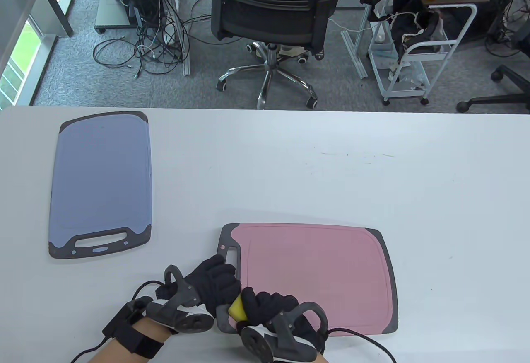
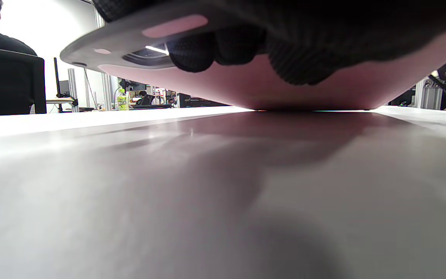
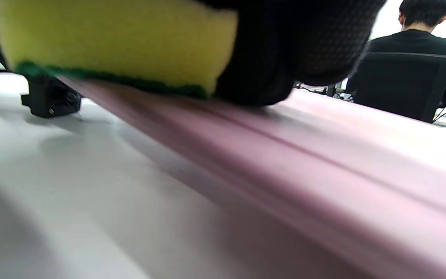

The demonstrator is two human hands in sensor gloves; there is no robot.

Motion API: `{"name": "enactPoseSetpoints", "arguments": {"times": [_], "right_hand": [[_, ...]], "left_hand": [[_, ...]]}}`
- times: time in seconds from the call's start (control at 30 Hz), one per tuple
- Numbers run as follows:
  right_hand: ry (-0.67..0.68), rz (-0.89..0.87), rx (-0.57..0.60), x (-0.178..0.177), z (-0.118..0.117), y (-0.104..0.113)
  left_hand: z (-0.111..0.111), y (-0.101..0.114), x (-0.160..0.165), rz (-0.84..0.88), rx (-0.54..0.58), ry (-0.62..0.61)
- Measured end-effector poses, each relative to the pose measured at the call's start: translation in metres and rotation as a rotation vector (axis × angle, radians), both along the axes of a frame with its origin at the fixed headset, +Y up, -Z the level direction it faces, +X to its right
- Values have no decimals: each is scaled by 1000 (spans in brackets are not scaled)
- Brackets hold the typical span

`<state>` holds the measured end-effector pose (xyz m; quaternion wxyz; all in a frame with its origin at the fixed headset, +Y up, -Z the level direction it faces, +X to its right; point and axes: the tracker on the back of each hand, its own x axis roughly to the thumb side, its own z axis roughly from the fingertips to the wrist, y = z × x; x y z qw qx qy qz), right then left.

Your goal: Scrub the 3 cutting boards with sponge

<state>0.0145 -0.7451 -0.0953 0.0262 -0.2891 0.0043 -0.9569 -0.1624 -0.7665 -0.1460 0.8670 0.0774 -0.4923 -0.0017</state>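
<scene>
Left hand (image 1: 211, 280) grips pink board (image 1: 314, 272), edge lifted in left wrist view; right hand (image 1: 269, 305) pinches sponge (image 1: 237, 308).

The pink cutting board (image 1: 314, 272) looks like matt plastic with dark grey rubbery-looking ends, same deal on the blue cutting board (image 1: 101, 180). Sponge (image 3: 107, 42) is porous yellow foam with a rough green scrub layer. Table (image 1: 331, 172) is smooth white with a slight sheen.

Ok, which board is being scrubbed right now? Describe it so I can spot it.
On the white table, look at the near edge, right of centre. The pink board lies there under both hands, handle end lifted off the table. The only other board in view is blue, far left.
</scene>
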Motion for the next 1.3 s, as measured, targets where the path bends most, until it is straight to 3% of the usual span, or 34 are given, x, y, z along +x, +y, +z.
{"name": "enactPoseSetpoints", "arguments": {"times": [0.03, 0.17, 0.33, 0.43, 0.5, 0.57, 0.63, 0.73, 0.83, 0.9, 1.03, 1.1, 1.17, 1.3], "right_hand": [[-5, -16, -14, 6, -1, 0], [-237, -38, -77, 69, -14, -8], [-669, -1, -119, 196, -18, -23], [-875, -41, -156, 249, -11, -30], [-870, -138, -164, 248, -11, -30], [-759, -26, -108, 224, -15, -27], [-568, -45, -91, 184, -18, -23], [-271, -117, -87, 95, -17, -12], [-43, -57, -43, 21, -9, -4], [-3, -25, -11, 3, -7, -1], [-132, -61, -69, 37, -13, -3], [-245, -4, -106, 76, -15, -6], [-417, 47, -98, 140, -15, -14], [-791, -30, -139, 239, -7, -28]], "left_hand": [[0, 0, 0, 1, 0, -2], [1, 0, 1, -2, 5, -4], [2, 0, 1, -4, 9, -2], [2, 0, 1, -1, 9, -1], [2, 0, 1, 5, 5, 0], [0, 0, 0, 8, -9, 3], [0, -1, 0, 5, -7, 3], [0, -1, 0, 3, -8, 3], [1, -1, 0, 2, -6, 1], [1, -1, 0, 2, -6, 1], [0, -1, 0, 2, -9, 3], [0, -1, 0, 1, -11, 5], [0, -1, 0, -1, -11, 6], [0, 0, 0, -1, -10, 7]]}}
